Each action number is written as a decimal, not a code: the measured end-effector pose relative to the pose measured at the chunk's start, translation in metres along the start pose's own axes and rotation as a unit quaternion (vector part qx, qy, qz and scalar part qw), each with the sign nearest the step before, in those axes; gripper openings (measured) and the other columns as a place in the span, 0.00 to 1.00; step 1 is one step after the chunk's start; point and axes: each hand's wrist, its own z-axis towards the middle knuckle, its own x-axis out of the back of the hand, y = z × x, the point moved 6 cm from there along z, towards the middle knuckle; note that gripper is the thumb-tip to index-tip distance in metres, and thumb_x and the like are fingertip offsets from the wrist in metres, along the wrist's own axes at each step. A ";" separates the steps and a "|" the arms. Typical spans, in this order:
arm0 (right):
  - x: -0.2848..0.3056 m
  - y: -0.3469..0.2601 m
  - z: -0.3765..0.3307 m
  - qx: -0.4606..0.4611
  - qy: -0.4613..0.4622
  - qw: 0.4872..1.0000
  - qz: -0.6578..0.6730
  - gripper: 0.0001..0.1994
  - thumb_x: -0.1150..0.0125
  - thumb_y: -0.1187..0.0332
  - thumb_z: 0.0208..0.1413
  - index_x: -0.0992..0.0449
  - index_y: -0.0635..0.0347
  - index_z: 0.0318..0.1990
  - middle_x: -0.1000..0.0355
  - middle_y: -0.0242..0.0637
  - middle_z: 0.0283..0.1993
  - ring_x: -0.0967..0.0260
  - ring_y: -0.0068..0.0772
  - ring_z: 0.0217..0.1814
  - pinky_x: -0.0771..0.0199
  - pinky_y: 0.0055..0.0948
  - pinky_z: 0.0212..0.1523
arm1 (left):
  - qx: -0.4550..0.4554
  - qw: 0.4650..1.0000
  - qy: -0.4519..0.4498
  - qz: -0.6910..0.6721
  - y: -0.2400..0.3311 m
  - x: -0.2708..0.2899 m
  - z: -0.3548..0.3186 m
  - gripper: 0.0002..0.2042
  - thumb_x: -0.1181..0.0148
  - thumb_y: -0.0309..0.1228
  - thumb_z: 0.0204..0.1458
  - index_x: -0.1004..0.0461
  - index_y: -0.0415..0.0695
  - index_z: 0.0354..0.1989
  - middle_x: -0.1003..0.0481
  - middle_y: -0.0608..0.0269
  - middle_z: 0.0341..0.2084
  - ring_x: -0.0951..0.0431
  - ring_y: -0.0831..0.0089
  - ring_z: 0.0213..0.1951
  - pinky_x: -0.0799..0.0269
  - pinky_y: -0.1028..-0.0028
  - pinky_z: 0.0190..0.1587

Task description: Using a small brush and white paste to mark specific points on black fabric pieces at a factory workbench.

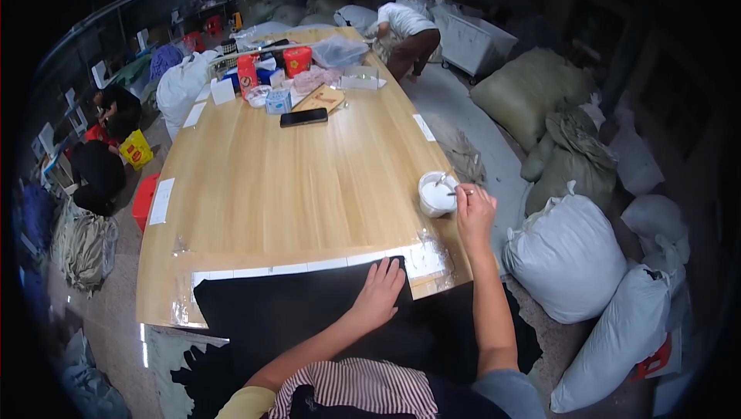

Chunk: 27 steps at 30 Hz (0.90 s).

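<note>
My left hand (377, 292) lies flat, fingers stretched, on a black piece of fabric (285, 299) at the table's near edge. The fabric's top edge runs along a white strip (309, 266) taped to the tabletop. At the right edge of the table, my right hand (477, 209) is closed in a pinch on a thin stick (464, 192). Its tip points over a small white tub (437, 195) with white contents. Whether the stick ends in a brush, I cannot tell.
Farther up the wooden table (309, 187) lie a black phone (304, 117), a tissue box (279, 102) and red containers (297, 59). Stuffed white sacks (567, 257) and green sacks (532, 95) stand on the right. A person (409, 25) bends beside the far table edge.
</note>
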 end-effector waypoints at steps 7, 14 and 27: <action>0.032 -0.027 -0.034 0.016 0.019 0.999 0.044 0.07 0.46 0.70 0.62 0.23 0.61 0.34 0.26 0.38 0.33 0.29 0.39 0.37 0.40 0.37 0.45 | 0.013 0.999 0.006 0.033 -0.003 0.001 -0.001 0.41 0.26 0.34 0.35 0.39 0.36 0.61 0.42 0.43 0.64 0.48 0.37 0.67 0.52 0.40 0.65; -0.007 -0.050 -0.102 -0.133 -0.073 0.934 0.324 0.12 0.49 0.68 0.67 0.24 0.66 0.34 0.28 0.32 0.32 0.32 0.20 0.32 0.33 0.22 0.35 | 0.023 1.000 0.000 0.002 -0.008 -0.008 0.002 0.42 0.26 0.30 0.34 0.40 0.36 0.62 0.43 0.45 0.65 0.51 0.36 0.68 0.54 0.39 0.67; -0.033 -0.065 -0.110 -0.068 -0.079 0.974 0.200 0.08 0.44 0.68 0.61 0.24 0.60 0.30 0.26 0.36 0.28 0.31 0.40 0.31 0.37 0.36 0.41 | 0.021 1.000 0.006 -0.018 -0.008 -0.002 0.004 0.41 0.27 0.28 0.36 0.40 0.35 0.62 0.43 0.44 0.64 0.51 0.36 0.68 0.53 0.41 0.67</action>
